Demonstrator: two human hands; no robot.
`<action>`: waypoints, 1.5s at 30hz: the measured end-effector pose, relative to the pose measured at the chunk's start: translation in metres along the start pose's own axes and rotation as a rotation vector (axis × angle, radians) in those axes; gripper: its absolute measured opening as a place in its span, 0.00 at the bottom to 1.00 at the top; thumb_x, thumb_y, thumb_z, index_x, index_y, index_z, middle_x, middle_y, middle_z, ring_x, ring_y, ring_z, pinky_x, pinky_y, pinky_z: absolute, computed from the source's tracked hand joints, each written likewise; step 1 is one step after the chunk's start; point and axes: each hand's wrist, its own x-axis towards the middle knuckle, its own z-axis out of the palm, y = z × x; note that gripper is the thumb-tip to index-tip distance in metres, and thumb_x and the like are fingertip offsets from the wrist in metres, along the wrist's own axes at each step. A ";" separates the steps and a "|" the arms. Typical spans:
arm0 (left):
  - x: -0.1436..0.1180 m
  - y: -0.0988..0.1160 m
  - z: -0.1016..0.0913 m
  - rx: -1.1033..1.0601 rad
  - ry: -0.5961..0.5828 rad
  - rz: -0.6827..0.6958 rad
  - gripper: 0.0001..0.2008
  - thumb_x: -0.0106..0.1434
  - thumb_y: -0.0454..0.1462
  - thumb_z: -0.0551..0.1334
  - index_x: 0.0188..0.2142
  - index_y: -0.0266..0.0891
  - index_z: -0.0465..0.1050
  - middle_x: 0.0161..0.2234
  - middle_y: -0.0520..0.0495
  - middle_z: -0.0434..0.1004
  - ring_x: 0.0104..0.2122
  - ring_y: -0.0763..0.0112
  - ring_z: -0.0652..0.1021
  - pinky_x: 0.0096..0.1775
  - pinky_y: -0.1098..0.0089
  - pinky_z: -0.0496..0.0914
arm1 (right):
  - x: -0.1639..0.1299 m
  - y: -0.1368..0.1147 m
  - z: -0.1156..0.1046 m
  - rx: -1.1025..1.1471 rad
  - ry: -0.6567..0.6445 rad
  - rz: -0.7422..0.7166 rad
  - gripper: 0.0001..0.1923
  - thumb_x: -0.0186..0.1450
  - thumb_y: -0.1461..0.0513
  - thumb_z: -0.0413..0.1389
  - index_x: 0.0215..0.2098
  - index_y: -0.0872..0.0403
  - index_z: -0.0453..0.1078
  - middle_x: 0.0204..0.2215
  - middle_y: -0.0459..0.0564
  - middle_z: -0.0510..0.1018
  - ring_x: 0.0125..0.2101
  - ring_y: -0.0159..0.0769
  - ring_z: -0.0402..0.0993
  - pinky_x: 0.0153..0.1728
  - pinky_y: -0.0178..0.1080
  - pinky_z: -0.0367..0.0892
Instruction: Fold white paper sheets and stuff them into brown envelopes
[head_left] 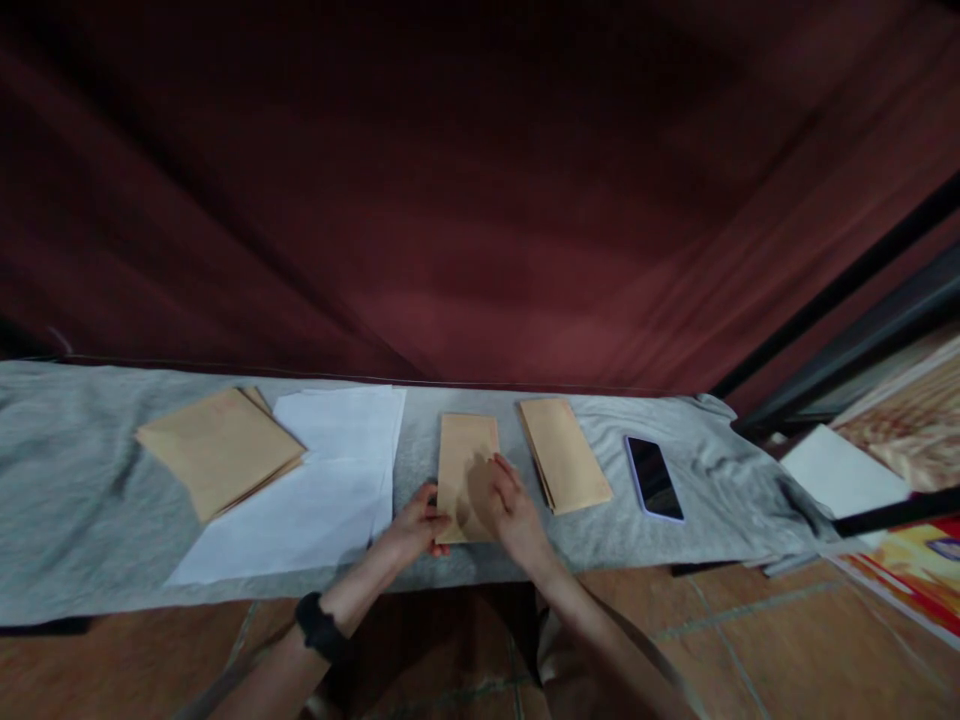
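A brown paper envelope (pixel 466 450) lies upright in front of me on the grey cloth. My left hand (pixel 417 524) grips its lower left edge, thumb on top and fingertips showing just below the bottom edge. On the envelope's right side rests my right hand (pixel 516 508), its fingers stretched out over the edge and casting a shadow on the paper. Just right of it sits a small stack of folded brown envelopes (pixel 568 455). To the left, more brown envelopes (pixel 225 445) overlap a pile of white paper sheets (pixel 337 470).
A phone (pixel 655 480) with a pale purple edge lies on the grey cloth (pixel 720 490) at the right. A dark red curtain (pixel 480 230) hangs behind the narrow surface. Black metal bars (pixel 847 290) and a white box (pixel 847 475) stand at the far right. Below is a tiled floor (pixel 750 640).
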 end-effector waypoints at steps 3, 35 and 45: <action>0.000 -0.001 0.004 0.031 0.008 -0.014 0.25 0.48 0.42 0.71 0.41 0.44 0.60 0.24 0.56 0.76 0.16 0.72 0.74 0.20 0.74 0.65 | -0.013 -0.015 0.004 -0.235 -0.146 -0.165 0.28 0.74 0.59 0.46 0.70 0.55 0.55 0.69 0.56 0.61 0.68 0.43 0.55 0.66 0.52 0.58; 0.141 0.051 0.014 1.517 0.065 0.758 0.30 0.72 0.47 0.43 0.66 0.36 0.61 0.67 0.36 0.61 0.68 0.61 0.61 0.66 0.53 0.56 | -0.013 -0.019 0.020 -0.304 -0.168 -0.170 0.31 0.72 0.49 0.49 0.68 0.57 0.59 0.68 0.58 0.62 0.67 0.46 0.59 0.67 0.50 0.56; 0.077 0.012 -0.003 1.656 -0.036 0.708 0.29 0.75 0.46 0.41 0.71 0.45 0.50 0.70 0.47 0.57 0.70 0.64 0.54 0.68 0.56 0.49 | 0.040 0.005 -0.041 0.083 -0.522 0.033 0.19 0.64 0.72 0.51 0.42 0.50 0.81 0.43 0.43 0.85 0.44 0.31 0.81 0.48 0.29 0.71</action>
